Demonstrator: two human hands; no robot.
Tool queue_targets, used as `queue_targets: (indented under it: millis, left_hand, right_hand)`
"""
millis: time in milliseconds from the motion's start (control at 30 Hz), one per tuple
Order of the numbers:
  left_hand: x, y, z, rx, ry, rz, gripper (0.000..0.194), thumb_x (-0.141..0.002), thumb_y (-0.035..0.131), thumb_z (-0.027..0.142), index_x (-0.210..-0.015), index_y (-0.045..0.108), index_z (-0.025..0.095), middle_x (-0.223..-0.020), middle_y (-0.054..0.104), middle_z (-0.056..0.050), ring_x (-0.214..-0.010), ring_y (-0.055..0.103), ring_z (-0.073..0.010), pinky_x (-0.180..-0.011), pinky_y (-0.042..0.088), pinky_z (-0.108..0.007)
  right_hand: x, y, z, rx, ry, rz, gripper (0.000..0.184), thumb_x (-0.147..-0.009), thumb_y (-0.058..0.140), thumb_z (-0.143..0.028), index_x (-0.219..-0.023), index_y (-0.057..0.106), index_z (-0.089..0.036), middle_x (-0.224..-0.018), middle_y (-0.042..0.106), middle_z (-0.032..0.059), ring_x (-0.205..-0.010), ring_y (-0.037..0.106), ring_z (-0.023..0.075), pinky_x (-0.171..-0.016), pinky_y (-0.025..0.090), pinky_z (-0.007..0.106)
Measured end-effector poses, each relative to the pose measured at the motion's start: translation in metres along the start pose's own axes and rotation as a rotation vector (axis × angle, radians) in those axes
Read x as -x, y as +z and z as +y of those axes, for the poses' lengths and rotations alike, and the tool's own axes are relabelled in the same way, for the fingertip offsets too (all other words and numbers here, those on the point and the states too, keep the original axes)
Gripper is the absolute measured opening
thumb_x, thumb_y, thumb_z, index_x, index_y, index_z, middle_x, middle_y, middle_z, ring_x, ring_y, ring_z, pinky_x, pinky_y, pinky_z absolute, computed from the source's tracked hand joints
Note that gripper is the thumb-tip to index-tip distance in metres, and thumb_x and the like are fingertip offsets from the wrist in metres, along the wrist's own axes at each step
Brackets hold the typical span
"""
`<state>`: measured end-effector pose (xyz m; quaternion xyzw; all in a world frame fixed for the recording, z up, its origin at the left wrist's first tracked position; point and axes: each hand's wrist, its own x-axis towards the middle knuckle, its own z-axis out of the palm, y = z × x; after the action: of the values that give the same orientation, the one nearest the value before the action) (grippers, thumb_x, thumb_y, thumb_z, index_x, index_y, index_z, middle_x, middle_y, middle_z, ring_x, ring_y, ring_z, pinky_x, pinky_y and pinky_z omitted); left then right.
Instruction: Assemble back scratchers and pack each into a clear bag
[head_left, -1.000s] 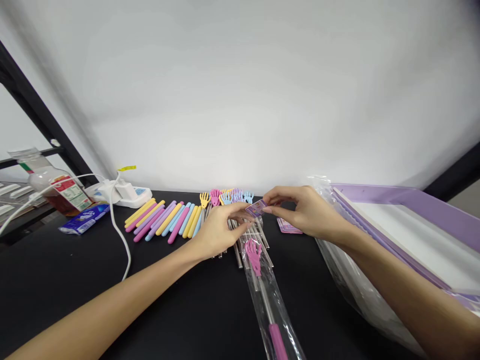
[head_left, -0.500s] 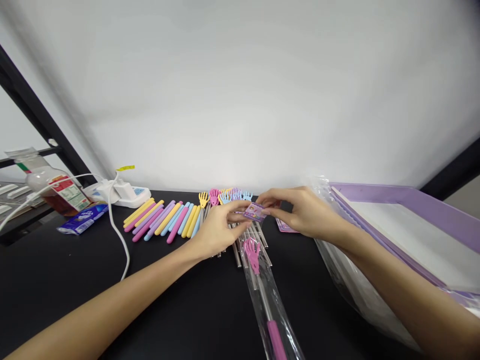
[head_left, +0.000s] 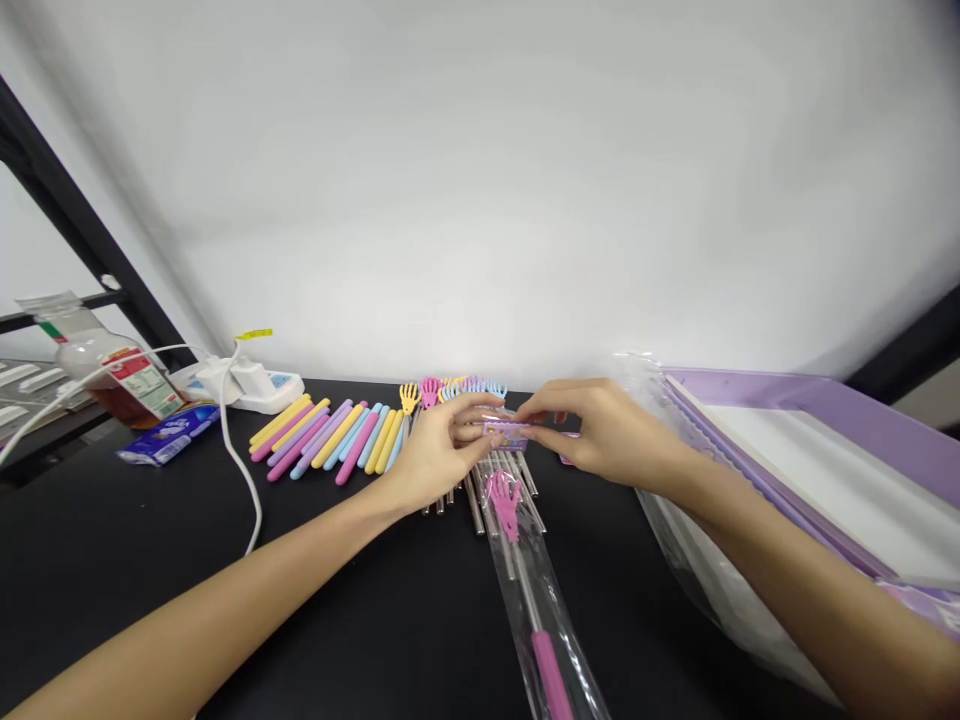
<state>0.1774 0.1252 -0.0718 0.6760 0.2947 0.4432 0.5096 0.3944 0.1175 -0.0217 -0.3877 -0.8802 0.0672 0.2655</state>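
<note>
right now, in the head view, your left hand (head_left: pixel 427 455) is grasping the upper end of a clear bag (head_left: pixel 549 600), thumb on the near side, and your right hand (head_left: pixel 600 430) pinches a small purple card (head_left: pixel 507 432) between thumb and fingers. the card sits between your two hands, at the bag's upper end; you cannot tell how far its edge is inside. within the bag lies a pink scratcher (head_left: pixel 527 590), its hand-shaped head towards your fingers and its grip towards you. metal rods (head_left: pixel 475 500) with colourful hand-shaped heads (head_left: pixel 430 390) lie just beyond, partly hidden by your left hand. to their left, yellow, pink, purple and blue handles (head_left: pixel 340 435) rest in a slanting row on the black table (head_left: pixel 390 610). farther left are a blue packet (head_left: pixel 169 437), a bottle (head_left: pixel 120 375) and a white power strip (head_left: pixel 259 390); a purple box (head_left: pixel 862 405) stands on your right.
</note>
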Motion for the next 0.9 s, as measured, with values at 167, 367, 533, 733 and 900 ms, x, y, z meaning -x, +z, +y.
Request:
queue_targets:
  millis: [167, 367, 533, 733, 900]
  left_hand:
    - [-0.003, 0.000, -0.001, 0.106, -0.033, 0.045, 0.043, -0.086, 0.072, 0.016, -0.125, 0.055, 0.014, -0.114, 0.072, -0.013, -0.101, 0.073, -0.0242, -0.089, 0.060, -0.033]
    - [-0.003, -0.001, -0.003, 0.129, -0.069, 0.076, 0.044, -0.082, 0.077, 0.020, -0.122, 0.060, 0.013, -0.115, 0.072, -0.014, -0.105, 0.072, -0.0254, -0.094, 0.059, -0.038]
    - [-0.003, -0.002, -0.002, 0.143, -0.046, 0.044, 0.038, -0.082, 0.078, 0.024, -0.114, 0.064, 0.013, -0.115, 0.072, -0.014, -0.105, 0.071, -0.0252, -0.096, 0.059, -0.037]
    - [-0.005, -0.001, -0.005, 0.163, -0.042, 0.063, 0.036, -0.080, 0.078, 0.020, -0.113, 0.064, 0.014, -0.113, 0.073, -0.012, -0.107, 0.071, -0.0248, -0.093, 0.060, -0.036]
    - [-0.005, -0.002, -0.004, 0.136, -0.023, 0.074, 0.032, -0.082, 0.076, 0.019, -0.112, 0.065, 0.014, -0.114, 0.073, -0.013, -0.110, 0.069, -0.0254, -0.095, 0.060, -0.038]
  right_hand:
    - [0.000, 0.000, -0.001, 0.038, 0.015, 0.001, 0.007, -0.086, 0.070, -0.024, -0.090, 0.074, -0.021, -0.082, 0.071, 0.0009, -0.073, 0.063, 0.0144, -0.067, 0.047, 0.027]
    - [0.000, 0.007, -0.001, 0.023, -0.022, 0.044, 0.009, -0.089, 0.068, -0.026, -0.086, 0.073, -0.019, -0.078, 0.067, 0.0005, -0.067, 0.059, 0.0116, -0.062, 0.045, 0.024]
    - [0.001, 0.014, -0.003, 0.055, -0.041, 0.066, 0.013, -0.089, 0.067, -0.024, -0.100, 0.073, -0.019, -0.087, 0.066, 0.0025, -0.073, 0.060, 0.0133, -0.065, 0.046, 0.026]
    - [0.002, 0.022, -0.009, 0.165, -0.062, 0.020, 0.027, -0.092, 0.060, -0.017, -0.115, 0.071, -0.023, -0.090, 0.063, 0.0039, -0.078, 0.059, 0.0165, -0.069, 0.045, 0.029]
    - [0.003, 0.019, -0.011, 0.245, -0.066, 0.047, 0.026, -0.093, 0.059, -0.019, -0.113, 0.073, -0.024, -0.087, 0.064, 0.0036, -0.075, 0.059, 0.0163, -0.068, 0.044, 0.030]
